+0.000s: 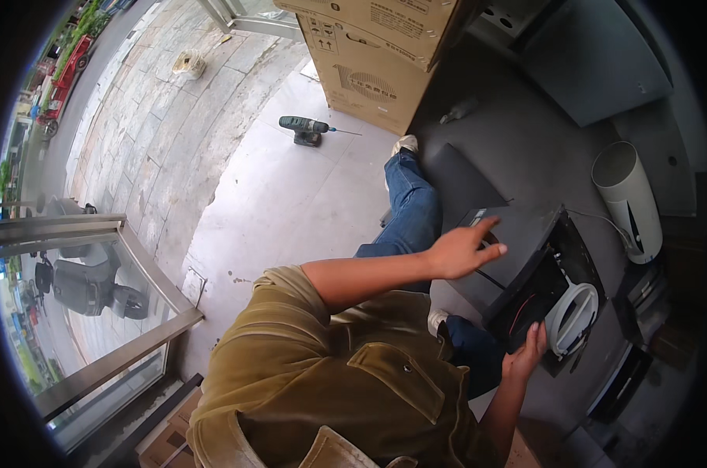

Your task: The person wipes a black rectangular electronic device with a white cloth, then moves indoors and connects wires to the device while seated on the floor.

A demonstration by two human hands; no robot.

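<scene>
A dark box-shaped appliance [517, 234] stands on the floor to my right, tipped so its open side shows. A white round ring-shaped outlet [574, 318] sits at that opening, beside red and black wires. Over the appliance's near side hovers my left hand [466, 249], index finger and thumb spread, with nothing visible in it. A black cable hangs just beneath that hand. Lower down, my right hand [525, 355] grips the appliance's near edge next to the white outlet, its fingertips upward. Part of that grip is hidden.
A green-black cordless drill [305, 130] with a long bit lies on the pale tiles. Ahead stands a tall cardboard box [373, 70]. At right are a white cylinder [628, 203] and a grey panel [591, 58]. A metal-framed glass door [112, 312] is on the left.
</scene>
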